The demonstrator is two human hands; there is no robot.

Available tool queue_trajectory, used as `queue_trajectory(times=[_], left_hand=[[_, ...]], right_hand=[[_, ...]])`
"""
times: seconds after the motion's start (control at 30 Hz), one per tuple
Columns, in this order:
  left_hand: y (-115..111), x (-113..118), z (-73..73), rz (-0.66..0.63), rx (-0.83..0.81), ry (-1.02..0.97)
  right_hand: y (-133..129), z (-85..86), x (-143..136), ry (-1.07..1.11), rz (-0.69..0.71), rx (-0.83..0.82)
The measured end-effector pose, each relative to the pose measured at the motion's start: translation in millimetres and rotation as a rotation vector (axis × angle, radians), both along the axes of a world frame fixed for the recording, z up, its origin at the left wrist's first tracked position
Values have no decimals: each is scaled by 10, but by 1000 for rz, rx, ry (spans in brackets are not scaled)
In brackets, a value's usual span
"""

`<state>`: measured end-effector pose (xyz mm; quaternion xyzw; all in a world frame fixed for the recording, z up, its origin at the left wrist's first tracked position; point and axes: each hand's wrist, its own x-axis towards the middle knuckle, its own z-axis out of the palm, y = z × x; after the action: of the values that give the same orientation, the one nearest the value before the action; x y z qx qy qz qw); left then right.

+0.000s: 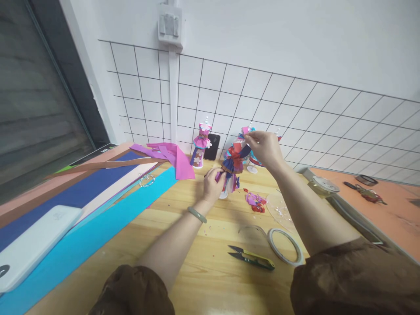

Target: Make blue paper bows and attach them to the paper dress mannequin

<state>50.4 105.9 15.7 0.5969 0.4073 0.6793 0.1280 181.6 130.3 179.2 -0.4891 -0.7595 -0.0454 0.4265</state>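
Observation:
A small dress form in a ruffled red, blue and brown paper dress (235, 158) stands on a white base near the back of the wooden table. My left hand (214, 186) is closed at the left side of its skirt, pinching a small purple piece. At the upper right of the same dress, my right hand (264, 146) has thumb and finger pinched together; what lies between them is too small to make out. Behind my right hand stand other dressed forms, partly hidden. A pink and purple dress form (201, 146) is farther left, beside a black phone (212, 147).
Paper strips (131, 197) and a white phone (41, 240) cover the left side. Yellow-handled snips (252, 258), a tape roll (286, 247) and paper scraps (256, 202) lie in front. An orange surface (387, 218) is at right; a wire grid (226, 87) backs the table.

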Motion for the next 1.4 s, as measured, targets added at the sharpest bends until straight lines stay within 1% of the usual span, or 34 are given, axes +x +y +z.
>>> queue_trajectory(times=[0.23,0.4,0.7,0.9,1.13,1.23,1.4], left_hand=[[45,7,10,-94,-87,-99],[85,3,-6,-151,-116,-112],[100,-22,-5,-147,-86,-96],[87,-39,6,-156,-48,-115],[91,-42,-16,-175,-8,-127],[96,-45,-18,-167,-23,-133],[81,-41,12,-204,-126,-202]], right_hand=[[-22,11,-12,2,1,-19],[-35,24,-29,-4,-2,-4],[-52,49,-47,-53,-30,3],[-22,17,-26,2,-17,-13],[-4,-14,-10,33,-16,-13],[-6,-15,-14,34,-2,-11],[-17,-8,-25,41,-14,-11]])
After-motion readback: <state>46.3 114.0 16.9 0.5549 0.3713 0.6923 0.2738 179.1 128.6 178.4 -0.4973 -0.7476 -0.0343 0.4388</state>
